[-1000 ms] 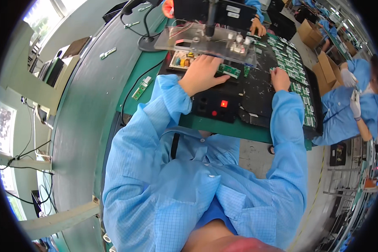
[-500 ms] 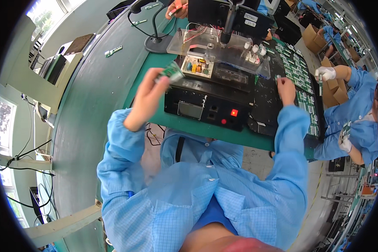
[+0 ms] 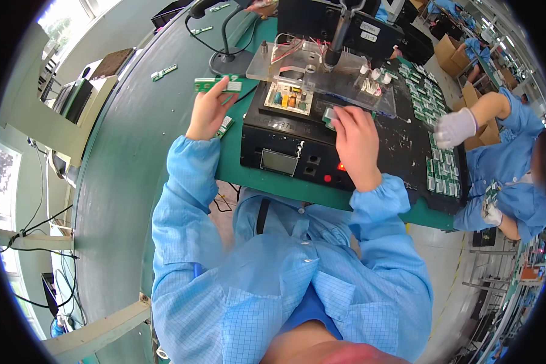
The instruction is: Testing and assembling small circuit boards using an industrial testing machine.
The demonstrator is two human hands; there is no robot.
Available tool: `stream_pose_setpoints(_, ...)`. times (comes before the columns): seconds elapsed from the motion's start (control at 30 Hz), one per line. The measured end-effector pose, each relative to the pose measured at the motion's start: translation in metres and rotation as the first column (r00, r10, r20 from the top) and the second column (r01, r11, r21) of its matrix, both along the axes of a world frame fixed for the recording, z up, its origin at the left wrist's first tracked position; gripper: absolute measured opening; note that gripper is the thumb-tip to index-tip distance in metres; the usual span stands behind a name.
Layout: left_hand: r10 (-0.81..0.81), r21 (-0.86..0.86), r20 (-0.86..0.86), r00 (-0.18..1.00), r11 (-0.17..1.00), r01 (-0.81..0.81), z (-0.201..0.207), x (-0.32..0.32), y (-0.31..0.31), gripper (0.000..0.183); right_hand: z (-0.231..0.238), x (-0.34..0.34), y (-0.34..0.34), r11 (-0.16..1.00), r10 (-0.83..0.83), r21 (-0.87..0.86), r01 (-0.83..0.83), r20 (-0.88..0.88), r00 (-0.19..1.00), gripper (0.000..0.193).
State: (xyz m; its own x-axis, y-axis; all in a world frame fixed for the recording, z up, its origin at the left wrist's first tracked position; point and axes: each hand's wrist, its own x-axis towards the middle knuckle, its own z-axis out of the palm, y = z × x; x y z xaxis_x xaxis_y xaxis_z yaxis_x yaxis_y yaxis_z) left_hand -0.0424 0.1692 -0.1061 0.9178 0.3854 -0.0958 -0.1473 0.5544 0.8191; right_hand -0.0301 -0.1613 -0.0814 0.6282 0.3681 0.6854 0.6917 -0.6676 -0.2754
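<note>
My left hand (image 3: 207, 114) is closed on a green circuit board (image 3: 205, 85), above the green bench left of a black test fixture (image 3: 273, 130). On the bench just below that hand lies another small green board (image 3: 224, 126). My right hand (image 3: 358, 142) pinches a small circuit board (image 3: 330, 116) with a grey part, over the fixture's top; its fingers partly hide the board. Mounted on the fixture is a pale board with coloured components (image 3: 290, 100). Behind it, a clear plate (image 3: 321, 79) carries wires and white posts.
A black mat (image 3: 400, 151) holds rows of green boards (image 3: 443, 170) on the right. Beside it a co-worker's white-gloved hand (image 3: 457, 128) reaches over; their other hand holds boards. A lamp-like stand (image 3: 230, 60) and a loose board (image 3: 164, 72) are on the left.
My right hand has come left from the mat to the fixture with a small board. My left hand has moved slightly left. The co-worker's gloved hand has moved toward the boards.
</note>
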Motion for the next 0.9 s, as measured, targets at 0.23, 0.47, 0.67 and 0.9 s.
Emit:
stream_pose_setpoints(0.23, -0.015, 0.163, 0.059, 0.998, 0.987, 0.005, 0.009, 0.007, -0.016, 0.018, -0.009, 0.031, 0.022, 0.992, -0.063, -0.105, 0.067, 0.038, 0.997, 0.021)
stream_pose_setpoints(0.47, -0.009, 0.231, 0.101, 0.995, 0.973, -0.015, 0.009, 0.026, 0.006, 0.022, -0.013, 0.029, 0.019, 0.994, -0.045, -0.101, 0.041, -0.041, 0.998, 0.021)
stream_pose_setpoints(0.67, -0.104, 0.133, 0.073, 0.992, 0.987, 0.094, 0.016, 0.098, 0.017, 0.023, -0.014, 0.027, 0.018, 0.988, -0.129, -0.086, 0.127, -0.021, 0.991, 0.02)
stream_pose_setpoints(0.9, -0.127, -0.04, 0.121, 0.984, 0.99, 0.133, 0.036, 0.187, 0.008, 0.016, -0.014, 0.03, 0.024, 0.992, -0.117, -0.045, 0.122, 0.098, 0.988, 0.015)
